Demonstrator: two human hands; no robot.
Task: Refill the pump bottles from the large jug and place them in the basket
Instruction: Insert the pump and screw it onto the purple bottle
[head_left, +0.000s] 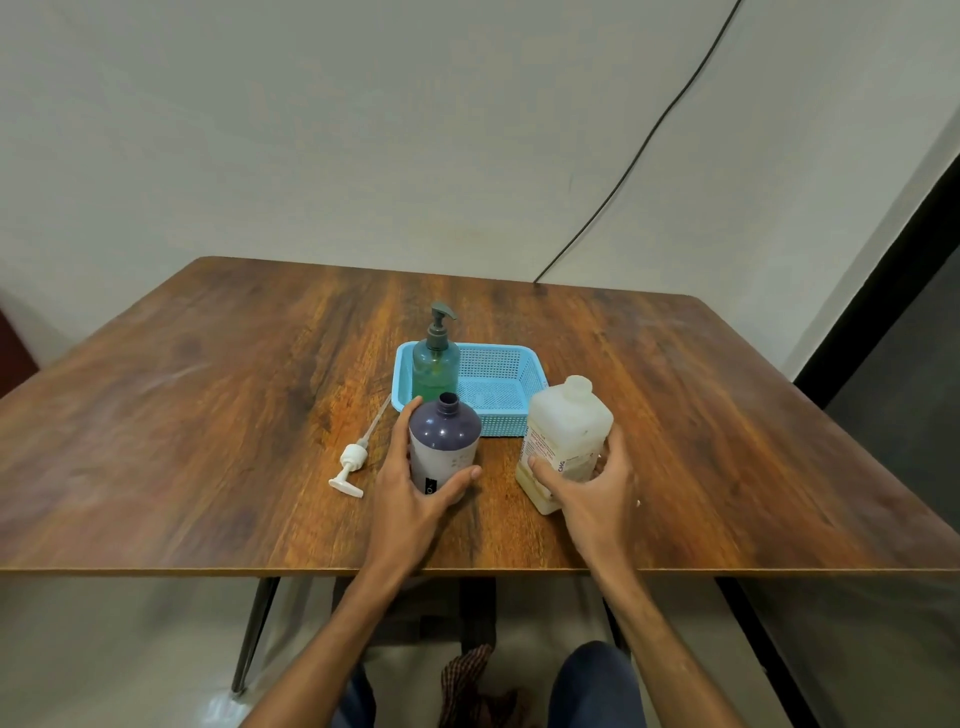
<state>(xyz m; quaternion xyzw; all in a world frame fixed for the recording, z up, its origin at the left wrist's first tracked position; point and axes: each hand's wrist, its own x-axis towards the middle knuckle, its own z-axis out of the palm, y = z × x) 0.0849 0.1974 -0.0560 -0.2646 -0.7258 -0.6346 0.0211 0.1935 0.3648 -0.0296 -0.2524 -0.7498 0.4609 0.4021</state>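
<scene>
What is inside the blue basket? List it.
Only the green pump bottle, upright in the blue basket's left end. The rest shows bare mesh; the purple bottle covers the near-left corner.

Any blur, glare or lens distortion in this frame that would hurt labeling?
Head view: the wide-angle lens bows the table edges; the right hand on the jug looks slightly motion-smeared; the left hand and purple bottle are sharper; soft sheen on the wood, no harsh glare.
</scene>
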